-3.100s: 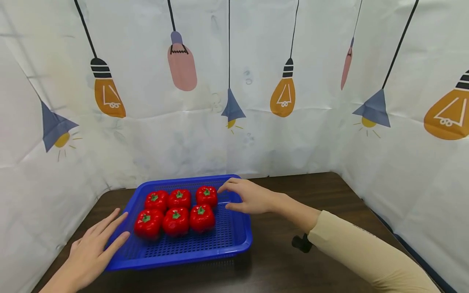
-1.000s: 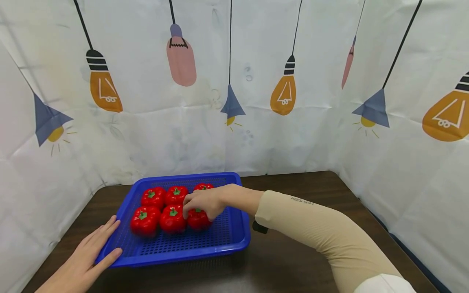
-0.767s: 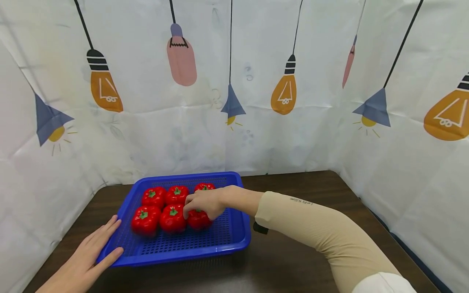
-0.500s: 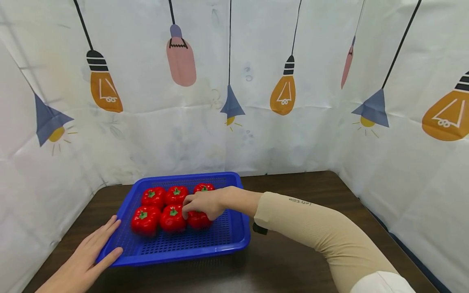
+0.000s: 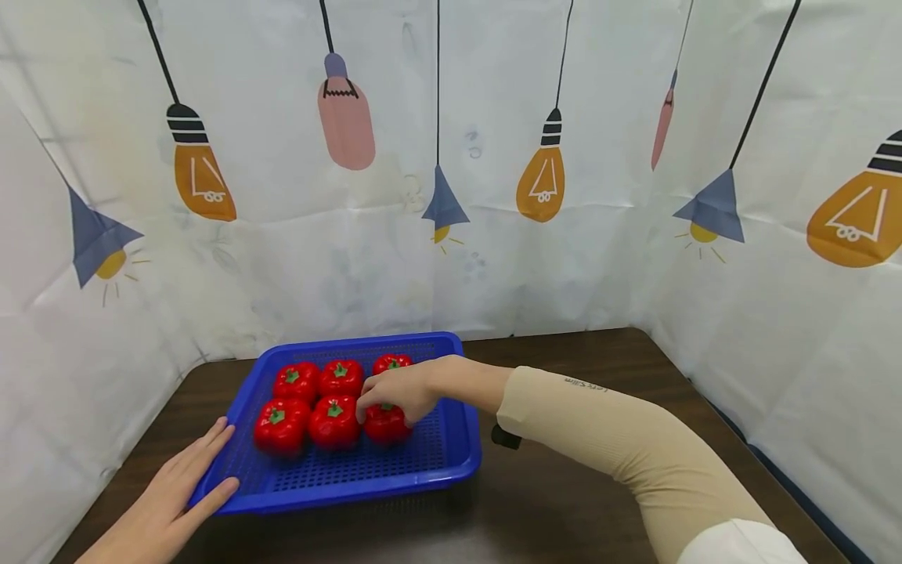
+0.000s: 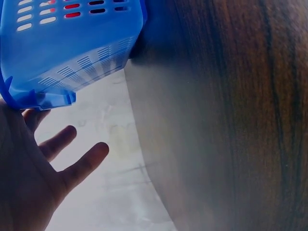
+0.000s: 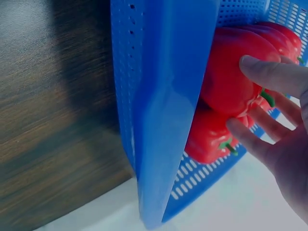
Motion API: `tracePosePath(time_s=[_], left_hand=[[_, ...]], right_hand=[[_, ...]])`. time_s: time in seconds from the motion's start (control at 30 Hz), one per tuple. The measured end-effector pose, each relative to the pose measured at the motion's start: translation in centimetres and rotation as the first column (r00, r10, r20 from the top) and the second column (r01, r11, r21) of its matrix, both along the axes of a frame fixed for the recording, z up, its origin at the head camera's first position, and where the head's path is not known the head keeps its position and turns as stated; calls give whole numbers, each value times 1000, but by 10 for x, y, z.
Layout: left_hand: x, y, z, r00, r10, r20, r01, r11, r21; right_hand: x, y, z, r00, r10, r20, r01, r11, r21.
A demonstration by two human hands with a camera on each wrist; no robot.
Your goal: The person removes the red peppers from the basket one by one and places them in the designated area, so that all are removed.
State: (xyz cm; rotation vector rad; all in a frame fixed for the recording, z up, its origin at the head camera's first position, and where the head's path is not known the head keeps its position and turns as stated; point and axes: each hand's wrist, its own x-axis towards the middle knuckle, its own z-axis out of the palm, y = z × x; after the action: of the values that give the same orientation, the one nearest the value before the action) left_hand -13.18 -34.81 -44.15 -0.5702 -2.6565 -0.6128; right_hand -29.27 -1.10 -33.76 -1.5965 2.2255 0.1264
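Note:
A blue plastic basket holds several red bell peppers with green stems, set in two rows. My right hand grips the front-right bell pepper from above, fingers bent over it. In the right wrist view the thumb presses one side of that bell pepper, and the fingers reach round its stem side. Partly hidden behind the hand is the back-right bell pepper. My left hand rests on the basket's left rim with straight, spread fingers; the left wrist view shows it beside the basket wall.
Under the basket is a dark wood-grain table. A white cloth printed with hanging lamps and bulbs stands behind and along both sides. A black wrist device shows under the right sleeve.
About three seconds ago the right hand was beside the back-right pepper; since then it has moved left and nearer, onto the front-right one. Over the last second both hands stay nearly still.

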Motion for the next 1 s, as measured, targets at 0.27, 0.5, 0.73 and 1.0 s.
tracePosePath(time_s=[0.27,0.5,0.73,1.0], left_hand=[[0,-1,-5,1000,-21,-24,21,1000,2],[-3,-2,-3,1000,-16,-18,17,1000,17],[-2,-2,-1,999,-22,-30,22,1000,13],[-1,0,0,1000,-5,-3,5,1000,26]], right_hand=[[0,16,15,999,13,40,-11,999,-41],[-1,29,34,999,38,35,-35,995,-88],[-3,46,47,998,39,55,-31,989,-143],[-8,70,60,997,-11,76,24,985,-170]])
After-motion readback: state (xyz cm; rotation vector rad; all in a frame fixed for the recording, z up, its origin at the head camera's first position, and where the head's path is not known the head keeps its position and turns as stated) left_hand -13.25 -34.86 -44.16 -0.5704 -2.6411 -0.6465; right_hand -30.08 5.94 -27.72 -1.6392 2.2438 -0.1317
